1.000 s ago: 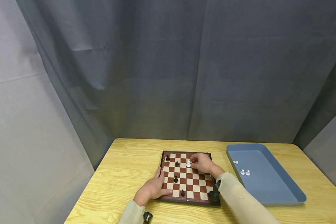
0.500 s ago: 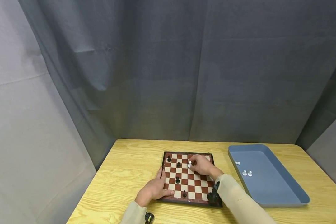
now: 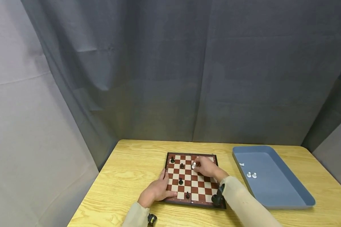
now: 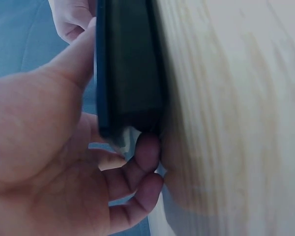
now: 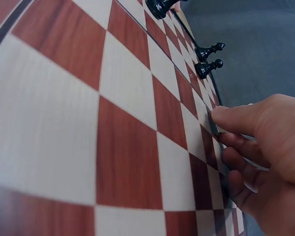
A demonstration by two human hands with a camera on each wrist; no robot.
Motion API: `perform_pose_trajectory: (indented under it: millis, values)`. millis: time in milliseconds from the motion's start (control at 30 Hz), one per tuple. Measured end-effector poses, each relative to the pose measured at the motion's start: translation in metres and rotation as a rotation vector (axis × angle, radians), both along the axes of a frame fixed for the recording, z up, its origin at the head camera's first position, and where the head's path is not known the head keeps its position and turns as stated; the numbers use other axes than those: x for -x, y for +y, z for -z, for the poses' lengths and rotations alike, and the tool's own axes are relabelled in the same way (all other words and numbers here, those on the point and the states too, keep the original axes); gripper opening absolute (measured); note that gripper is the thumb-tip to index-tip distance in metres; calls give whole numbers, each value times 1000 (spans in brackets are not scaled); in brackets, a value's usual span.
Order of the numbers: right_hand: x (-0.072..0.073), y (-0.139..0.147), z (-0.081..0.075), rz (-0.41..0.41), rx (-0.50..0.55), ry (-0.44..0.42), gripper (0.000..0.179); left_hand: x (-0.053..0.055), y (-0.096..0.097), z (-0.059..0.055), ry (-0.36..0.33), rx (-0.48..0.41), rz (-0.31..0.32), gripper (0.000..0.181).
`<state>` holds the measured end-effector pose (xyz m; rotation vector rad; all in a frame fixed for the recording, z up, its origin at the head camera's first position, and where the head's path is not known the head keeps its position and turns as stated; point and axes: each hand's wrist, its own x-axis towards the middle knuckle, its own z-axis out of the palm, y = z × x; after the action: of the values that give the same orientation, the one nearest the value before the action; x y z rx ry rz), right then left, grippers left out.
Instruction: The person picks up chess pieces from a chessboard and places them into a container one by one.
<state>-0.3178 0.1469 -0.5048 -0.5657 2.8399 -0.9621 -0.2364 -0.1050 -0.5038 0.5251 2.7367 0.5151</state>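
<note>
A brown-and-white chessboard (image 3: pixel 199 190) lies on the table. My left hand (image 3: pixel 156 189) holds it at the near left corner, thumb on top. In the left wrist view, the fingers of my left hand (image 4: pixel 54 147) curl at the board's dark side. Over the right half's far part, my right hand (image 3: pixel 206 166) pinches a white chess piece (image 3: pixel 194 165), slightly tilted, near the fold line. The right wrist view hides this piece behind the fingers of my right hand (image 5: pixel 265 147). Several black chess pieces stand on the left half, among them one black piece (image 3: pixel 181 181) near its middle.
A blue tray (image 3: pixel 287 176) stands on the wooden table (image 3: pixel 125 170), right of the board. Inside it are two upright white pawns (image 3: pixel 254 175) and a white piece (image 3: pixel 242 164) lying on its side. Grey curtains (image 3: pixel 159 78) hang behind the table.
The head view has shifted slightly. The white chess piece leans a little more in my right hand's fingers, at about the same spot. My left hand keeps its place on the board.
</note>
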Motion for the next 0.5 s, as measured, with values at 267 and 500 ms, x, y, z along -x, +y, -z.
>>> perform_pose_trajectory:
  millis: [267, 500]
  values:
    - [-7, 6, -7, -26, -5, 43, 9, 1, 0, 0, -2, 1, -2, 98]
    - [-16, 16, -20, -81, 47, 86, 8, 2, 0, 1, 15, 21, 7, 98]
